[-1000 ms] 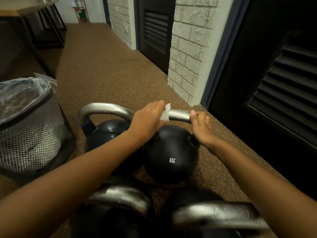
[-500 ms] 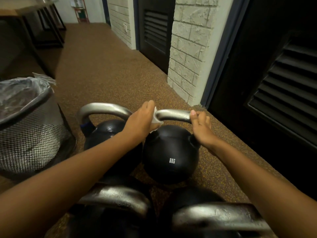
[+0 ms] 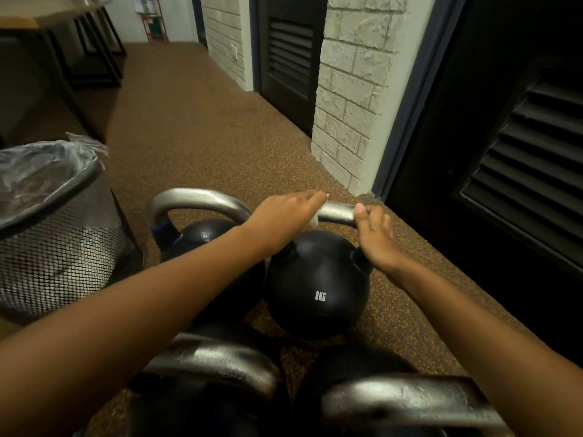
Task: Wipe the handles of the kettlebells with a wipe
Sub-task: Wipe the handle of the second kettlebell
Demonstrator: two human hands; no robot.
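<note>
Several black kettlebells with silver handles stand on the speckled brown floor. The one marked 8KG is in the middle. My left hand is wrapped over the left part of its handle, pressing a white wipe against the metal; only a small edge of the wipe shows. My right hand grips the right end of the same handle. A second kettlebell with a tall handle stands to the left. Two more kettlebell handles lie close to me at the bottom.
A black mesh waste bin with a clear liner stands at the left. A white brick pillar and dark louvred doors line the right side. A table stands far back left. Open floor stretches ahead.
My left hand slid left along the 8KG handle with the wipe, then back to the right. My right hand stayed on the handle's right end.
</note>
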